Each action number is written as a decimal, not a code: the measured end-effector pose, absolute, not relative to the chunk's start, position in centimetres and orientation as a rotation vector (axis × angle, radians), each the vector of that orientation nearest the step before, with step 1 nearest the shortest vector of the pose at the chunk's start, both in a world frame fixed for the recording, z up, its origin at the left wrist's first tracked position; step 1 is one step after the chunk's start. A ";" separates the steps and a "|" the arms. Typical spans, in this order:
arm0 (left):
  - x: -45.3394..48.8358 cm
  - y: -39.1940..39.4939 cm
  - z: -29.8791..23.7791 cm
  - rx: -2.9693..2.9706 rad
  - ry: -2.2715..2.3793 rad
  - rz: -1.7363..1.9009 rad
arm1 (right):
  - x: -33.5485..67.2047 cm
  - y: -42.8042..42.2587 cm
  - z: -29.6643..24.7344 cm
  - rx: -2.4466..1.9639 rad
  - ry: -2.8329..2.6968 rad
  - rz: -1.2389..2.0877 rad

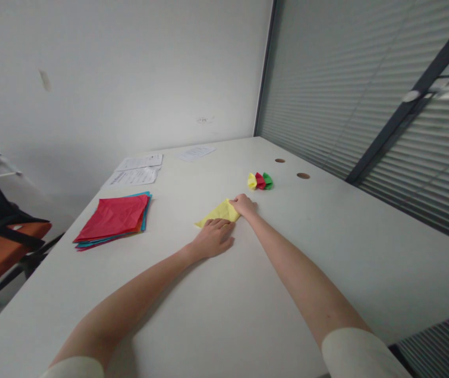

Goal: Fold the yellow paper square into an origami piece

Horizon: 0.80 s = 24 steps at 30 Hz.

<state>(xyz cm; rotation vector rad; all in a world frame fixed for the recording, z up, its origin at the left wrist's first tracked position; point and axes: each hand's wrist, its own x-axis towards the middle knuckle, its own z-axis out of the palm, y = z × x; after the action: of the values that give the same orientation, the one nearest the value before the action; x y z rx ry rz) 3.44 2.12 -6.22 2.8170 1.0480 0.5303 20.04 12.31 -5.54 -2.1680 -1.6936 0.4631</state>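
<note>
Yellow paper (221,211), near the frame's centre, is apparently pinched by the right hand (243,203) and pressed under the flattened left hand (213,240). It is folded only partly, it seems; above right, three gathered pieces (260,181) look finished; at left, stacked sheets (114,216) are not yet folded.

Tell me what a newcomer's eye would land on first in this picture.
Probably the red-topped stack of sheets, its blue edges peeking out, on the left side of the white table. Next would likely be the yellow sheet near the middle, with the left hand on its near edge and the right hand at its right end. Just beyond the right hand sits a small yellow, red and green cluster.
</note>
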 end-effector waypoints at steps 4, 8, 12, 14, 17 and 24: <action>3.5 2.2 -6.3 2.825 1.038 0.526 | 19.9 12.4 -6.2 -2.169 -1.675 0.416; 3.4 2.3 -6.5 2.836 1.017 0.537 | 19.8 12.3 -6.5 -2.155 -1.665 0.355; 3.4 2.3 -6.5 2.854 1.005 0.537 | 19.7 12.3 -6.6 -2.145 -1.683 0.329; 3.3 2.4 -6.5 2.856 1.000 0.545 | 19.7 12.2 -6.7 -2.129 -1.703 0.300; 3.3 2.4 -6.5 2.852 0.992 0.553 | 19.6 12.2 -6.9 -2.100 -1.748 0.257; 3.4 2.4 -6.4 2.838 0.999 0.541 | 19.5 12.2 -7.0 -2.061 -1.835 0.177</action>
<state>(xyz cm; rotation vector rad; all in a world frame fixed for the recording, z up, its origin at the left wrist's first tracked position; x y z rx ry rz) 3.39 2.40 -6.41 2.8380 0.9991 0.5412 19.46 12.19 -7.00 -2.0605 -1.8347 0.1771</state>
